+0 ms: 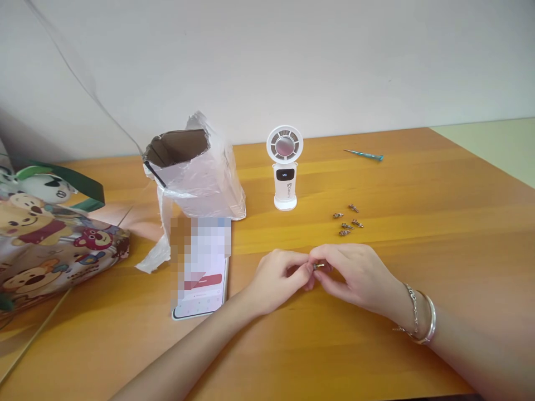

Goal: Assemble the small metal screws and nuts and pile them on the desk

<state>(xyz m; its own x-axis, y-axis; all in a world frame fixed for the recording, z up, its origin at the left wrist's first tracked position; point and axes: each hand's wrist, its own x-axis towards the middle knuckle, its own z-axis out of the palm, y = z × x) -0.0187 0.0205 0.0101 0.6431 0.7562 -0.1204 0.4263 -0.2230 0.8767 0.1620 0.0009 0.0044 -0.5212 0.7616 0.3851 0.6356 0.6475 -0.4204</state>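
Over the wooden table point(267, 356), my left hand point(282, 278) and my right hand point(355, 273) meet at the fingertips. Between them is a small metal part point(318, 266), pinched by my left thumb and fingers. My right thumb and index finger close round its other end; my fingers partly cover it. Several similar small metal parts point(346, 226) lie in a loose group just beyond my right hand. A bracelet and a silver bangle point(431, 320) circle my right wrist.
A white handheld fan point(286, 186) stands upright beyond my hands. A thin teal screwdriver point(368, 155) lies at the back right. On the left are a plastic-wrapped open box point(200, 189), a phone point(204, 295) and a cartoon-print bag point(54, 245).
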